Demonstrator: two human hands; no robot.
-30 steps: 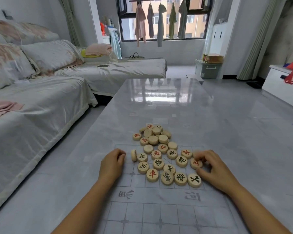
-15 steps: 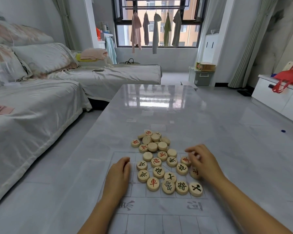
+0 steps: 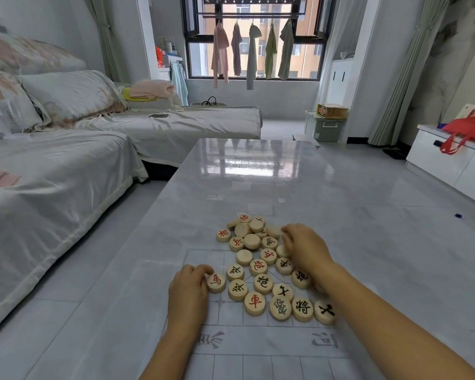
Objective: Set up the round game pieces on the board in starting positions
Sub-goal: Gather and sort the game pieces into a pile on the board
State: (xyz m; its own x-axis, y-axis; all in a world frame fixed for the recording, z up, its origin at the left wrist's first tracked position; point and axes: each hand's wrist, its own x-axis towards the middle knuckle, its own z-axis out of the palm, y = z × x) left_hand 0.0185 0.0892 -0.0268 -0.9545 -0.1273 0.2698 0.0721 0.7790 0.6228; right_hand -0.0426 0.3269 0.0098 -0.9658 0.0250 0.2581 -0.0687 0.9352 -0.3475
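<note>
Left hand (image 3: 188, 290): rests on the board (image 3: 203, 259) at its left edge, fingers (image 3: 203, 270) curled together against a red-marked piece (image 3: 216, 282), touching rather than lifting it. Pieces (image 3: 258, 267): a loose pile across the far half of the board and spilling beyond it onto the glossy worktop (image 3: 368, 242); none yet in a starting place, several blank side up. Right hand (image 3: 305, 249): reaches into the pile's right side, fingers bent downward, grip hidden. Risks, as judged: a sweeping forearm could scatter discs; slick surface lets them slide; blank-side-up pieces may be misplaced.
</note>
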